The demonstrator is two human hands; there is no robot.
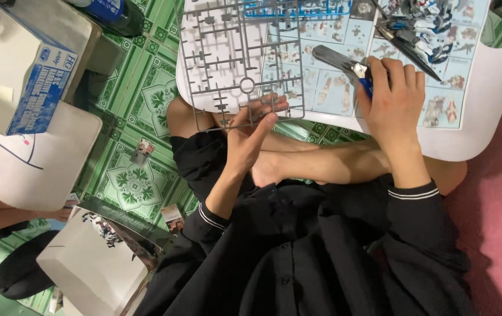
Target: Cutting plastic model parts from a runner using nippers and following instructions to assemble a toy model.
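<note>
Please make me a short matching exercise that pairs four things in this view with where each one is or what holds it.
Things:
1. grey parts frame
2. side cutters
3. cardboard box
4. instruction sheet

Places:
A. lying flat on the white tray
B. in the right hand
C. at the far left, beside the green tiled floor
D. its lower edge in the left hand

Pairs: 1-D, 2-B, 3-C, 4-A

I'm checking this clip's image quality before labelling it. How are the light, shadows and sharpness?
Head view: bright overhead light washes out the white tray and gives glare on the grey parts frame; the black shirt loses detail in shadow; the left hand and right hand look sharp.
</note>
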